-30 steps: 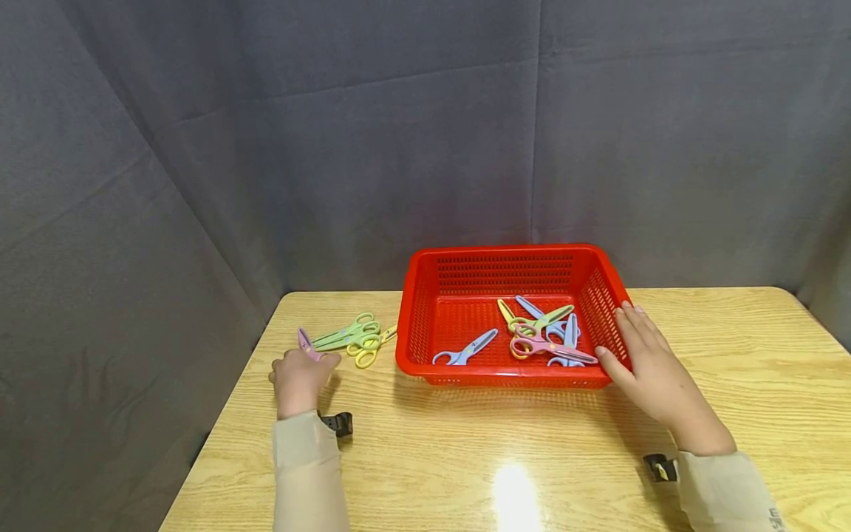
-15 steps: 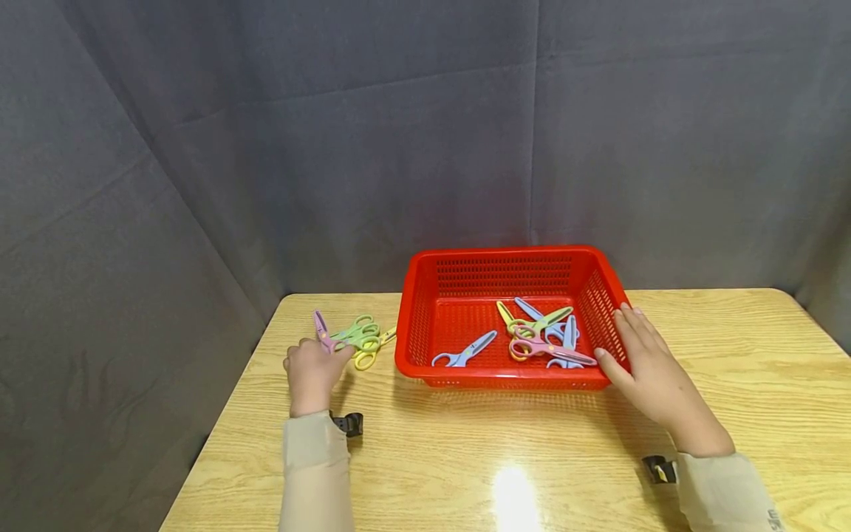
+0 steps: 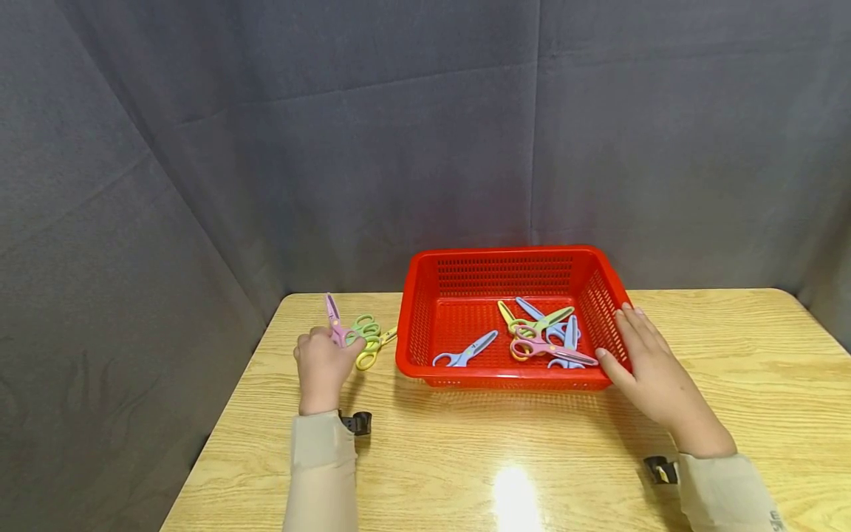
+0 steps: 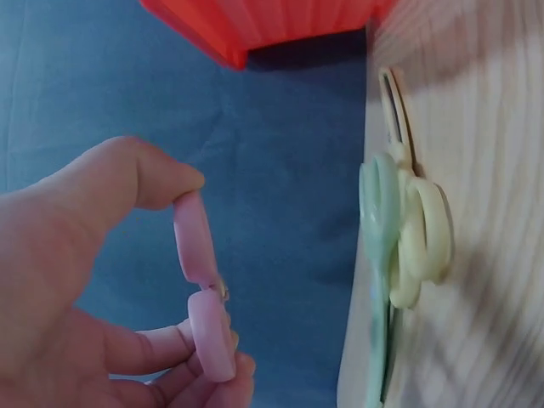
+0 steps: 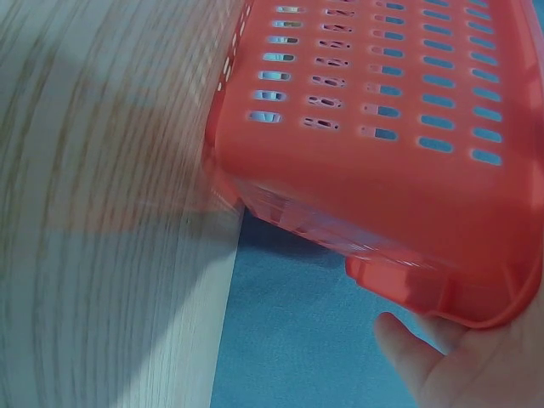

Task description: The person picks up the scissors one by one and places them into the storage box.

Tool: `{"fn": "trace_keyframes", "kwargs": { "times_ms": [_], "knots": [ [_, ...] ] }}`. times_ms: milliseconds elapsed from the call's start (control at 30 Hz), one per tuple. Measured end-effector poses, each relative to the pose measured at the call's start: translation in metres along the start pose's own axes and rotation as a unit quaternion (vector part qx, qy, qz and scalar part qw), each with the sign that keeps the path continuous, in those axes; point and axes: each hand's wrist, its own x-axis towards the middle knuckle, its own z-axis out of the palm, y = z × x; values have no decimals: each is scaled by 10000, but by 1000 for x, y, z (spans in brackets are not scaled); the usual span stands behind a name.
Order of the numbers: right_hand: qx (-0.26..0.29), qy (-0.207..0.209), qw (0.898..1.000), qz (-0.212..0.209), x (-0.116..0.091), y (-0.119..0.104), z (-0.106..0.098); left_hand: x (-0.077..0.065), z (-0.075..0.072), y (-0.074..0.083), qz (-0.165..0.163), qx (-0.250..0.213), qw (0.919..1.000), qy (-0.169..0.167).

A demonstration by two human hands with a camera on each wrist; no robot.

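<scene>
My left hand pinches a pair of pinkish-purple scissors by the handle loops, blades pointing away. In the left wrist view the thumb and fingers grip the pink handle loops, held up off the table. Just beyond lie green scissors and yellow scissors, overlapping on the table. My right hand rests on the right rim of a red basket, its fingers fairly straight along the edge. Inside are blue scissors, pink scissors and several others heaped at the right.
The wooden table carries everything, with the basket near its back edge. A dark grey cloth hangs behind and at the left. The green and yellow scissors lie left of the basket, the yellow blades close to its wall.
My left hand has moved right and slightly away from me with the pinkish-purple scissors, which now stand over the green ones. The right hand and basket have stayed put.
</scene>
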Motion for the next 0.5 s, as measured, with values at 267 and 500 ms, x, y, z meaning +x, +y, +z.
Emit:
{"fn": "trace_keyframes", "kwargs": {
  "times_ms": [267,500],
  "knots": [
    [-38,58,10000,-64,-1,2,1,-4,0,15,185,-258,9995,80],
    [-46,71,9999,-77,0,3,2,-8,-2,27,269,-298,9991,166]
  ]
}}
